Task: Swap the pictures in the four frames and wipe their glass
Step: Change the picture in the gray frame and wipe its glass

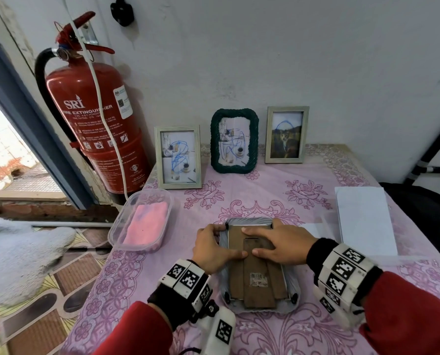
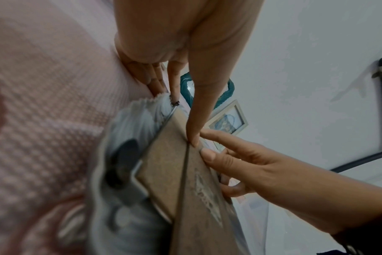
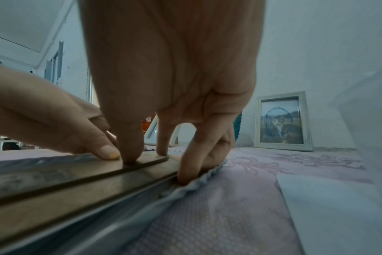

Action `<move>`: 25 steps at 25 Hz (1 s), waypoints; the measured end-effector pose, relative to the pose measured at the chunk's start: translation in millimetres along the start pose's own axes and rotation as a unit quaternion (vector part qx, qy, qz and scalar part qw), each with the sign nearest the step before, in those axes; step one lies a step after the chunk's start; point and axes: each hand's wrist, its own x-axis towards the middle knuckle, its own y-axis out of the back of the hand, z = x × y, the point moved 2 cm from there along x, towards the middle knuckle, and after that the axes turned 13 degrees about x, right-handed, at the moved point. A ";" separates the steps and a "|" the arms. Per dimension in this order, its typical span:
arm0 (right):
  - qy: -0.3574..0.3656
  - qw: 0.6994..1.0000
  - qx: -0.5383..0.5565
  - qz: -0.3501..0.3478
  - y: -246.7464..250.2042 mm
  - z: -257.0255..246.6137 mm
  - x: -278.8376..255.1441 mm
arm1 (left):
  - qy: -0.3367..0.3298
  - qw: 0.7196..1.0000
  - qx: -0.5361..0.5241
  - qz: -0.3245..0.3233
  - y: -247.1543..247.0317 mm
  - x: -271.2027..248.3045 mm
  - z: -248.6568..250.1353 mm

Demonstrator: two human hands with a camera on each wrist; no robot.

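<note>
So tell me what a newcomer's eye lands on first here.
Probably the big red fire extinguisher against the wall at the left. Next, both hands, left and right, pressing on the face-down frame lying on the pink tablecloth. Behind it, three standing frames show blue scribbles.

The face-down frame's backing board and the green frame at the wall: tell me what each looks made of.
Backing board: looks like brown pressed fibreboard or hardboard, matte, with a flat speckled surface, a hinged stand strip and a worn barcode sticker.

Green frame: dark green with a twisted, rope-like ribbed border and slight sheen; probably woven cord or moulded resin, cannot tell which.
</note>
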 end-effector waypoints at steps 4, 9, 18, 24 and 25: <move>-0.006 1.000 0.003 -0.010 2.3 1.7 2.4 | -0.003 1.000 -0.003 -0.003 0.1 -0.1 0.6; -0.004 1.000 -0.005 -0.020 2.9 2.2 4.2 | -0.019 1.000 0.010 -0.019 0.1 -0.1 2.3; 0.017 1.000 -0.013 0.011 -1.5 2.2 -0.2 | -0.031 0.998 0.029 -0.039 6.7 -3.1 1.3; -0.028 0.998 0.056 0.000 1.7 1.1 -4.1 | -0.038 0.996 0.034 -0.076 12.7 -10.0 6.0; -0.030 0.996 0.083 0.004 3.1 0.3 -6.6 | -0.042 0.995 0.037 -0.087 14.4 -13.3 7.3</move>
